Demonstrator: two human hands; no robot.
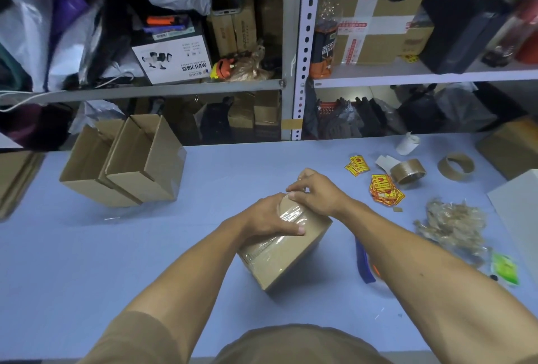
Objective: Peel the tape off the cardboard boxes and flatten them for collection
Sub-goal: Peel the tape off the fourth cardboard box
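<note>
Two hands on one small taped cardboard box (286, 250), sitting near the middle of the blue desk (87, 262). Left hand (272, 218) is clamped over the top edge, fingers wrapped down the far side and thumb across the glossy tape, which looks like it's just there to stop the box sliding. Right hand (316, 193) sits at the far top corner, fingertips pressed together as if pinching at a tape edge, though I can't actually see a lifted end. My guess is it's hunting for a start to peel.

Box is plain brown corrugated, wrapped in clear shiny tape (291, 218) that's wrinkled on top.

Left of the box and further back, two open cartons (125, 165) lean together, flaps up, not flattened yet. Right of the box: a blue-handled tool (364, 264) lying flat, a crumpled wad of peeled tape (454, 225), yellow-red stickers (384, 190), a brown tape roll (407, 171) and an empty cardboard core (455, 166).
</note>
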